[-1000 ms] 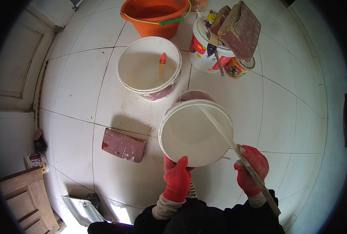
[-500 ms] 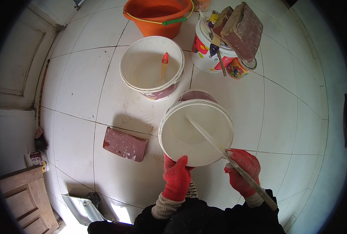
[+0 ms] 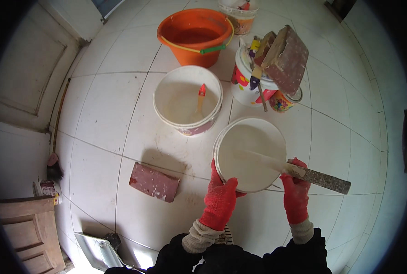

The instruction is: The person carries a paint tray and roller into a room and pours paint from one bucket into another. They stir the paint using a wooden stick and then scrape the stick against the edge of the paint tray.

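My left hand (image 3: 220, 197), in a red glove, grips the near-left edge of a white plastic bucket (image 3: 269, 130), thumb over the rim. The bucket's mouth faces me, and an off-white mix covers its inside. In my red-gloved right hand (image 3: 296, 194) is a flat wooden stick (image 3: 324, 179), held at the bucket's right rim. One end of the stick reaches into the bucket, pale and blurred; the dark, rough end juts out to the right. Both gloves have cream knitted cuffs.
Beyond stands another white bucket (image 3: 161, 113) with a red-tipped brush (image 3: 201, 98) inside. An orange tub (image 3: 189, 57) is farther back. A lidded bucket (image 3: 245, 93) carries brushes and a reddish block (image 3: 288, 59). Another reddish block (image 3: 155, 181) lies left on the tiles. A dustpan (image 3: 93, 251) is lower left.
The stick has swung from a steep slant to a flatter one, its outer end now pointing right. The held bucket has shifted right. The whole view has shifted, so the floor objects sit lower.
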`<state>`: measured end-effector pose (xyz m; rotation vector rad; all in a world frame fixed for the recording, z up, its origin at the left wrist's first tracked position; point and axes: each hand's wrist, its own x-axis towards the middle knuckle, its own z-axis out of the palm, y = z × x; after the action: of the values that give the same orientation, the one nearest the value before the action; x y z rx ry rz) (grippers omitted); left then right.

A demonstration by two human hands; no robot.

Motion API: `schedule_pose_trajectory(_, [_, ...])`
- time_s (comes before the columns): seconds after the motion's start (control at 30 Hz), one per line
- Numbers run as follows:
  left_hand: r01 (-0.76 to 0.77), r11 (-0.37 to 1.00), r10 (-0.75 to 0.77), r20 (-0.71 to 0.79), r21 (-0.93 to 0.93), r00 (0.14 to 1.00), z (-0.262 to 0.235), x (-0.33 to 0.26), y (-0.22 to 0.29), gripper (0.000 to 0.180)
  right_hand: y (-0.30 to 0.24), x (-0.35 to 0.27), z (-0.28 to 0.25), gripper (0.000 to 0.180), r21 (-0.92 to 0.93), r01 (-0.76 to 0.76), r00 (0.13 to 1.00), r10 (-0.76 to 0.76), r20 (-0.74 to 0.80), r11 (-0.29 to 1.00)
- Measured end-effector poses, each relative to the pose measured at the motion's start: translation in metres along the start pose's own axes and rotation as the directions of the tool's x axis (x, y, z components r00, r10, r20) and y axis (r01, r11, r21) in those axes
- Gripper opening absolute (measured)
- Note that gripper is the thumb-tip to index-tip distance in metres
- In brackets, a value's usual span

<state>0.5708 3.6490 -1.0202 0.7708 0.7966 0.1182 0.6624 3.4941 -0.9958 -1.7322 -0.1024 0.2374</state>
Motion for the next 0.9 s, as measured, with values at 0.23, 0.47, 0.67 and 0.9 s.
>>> schedule_pose_trajectory(0.23, [0.006, 0.999, -0.010, 0.091, 0.044, 0.996, 0.005, 0.009, 0.004, 0.072, 0.031, 0.017, -0.011, 0.047, 0.027, -0.320, 0.943, 0.316, 0.102, 0.947])
schedule_pose_trajectory(0.47, [0.172, 0.932, -0.197, 0.048, 0.318, 0.979, 0.005, 0.010, 0.020, 0.065, 0.008, 0.032, -0.016, 0.065, -0.070, -0.351, 0.908, 0.357, 0.218, 0.934])
schedule_pose_trajectory(0.67, [-0.593, -0.176, 0.101, 0.614, 0.786, 0.783, -0.060, 0.004, 0.057, 0.046, -0.005, 0.035, -0.013, 0.068, -0.034, -0.424, 0.860, 0.415, 0.296, 0.905])
schedule_pose_trajectory(0.9, [-0.139, -0.035, 0.040, 0.140, 0.990, 0.989, -0.062, -0.056, 0.194, 0.045, 0.004, 0.031, -0.023, 0.063, -0.010, -0.367, 0.894, 0.355, 0.272, 0.930])
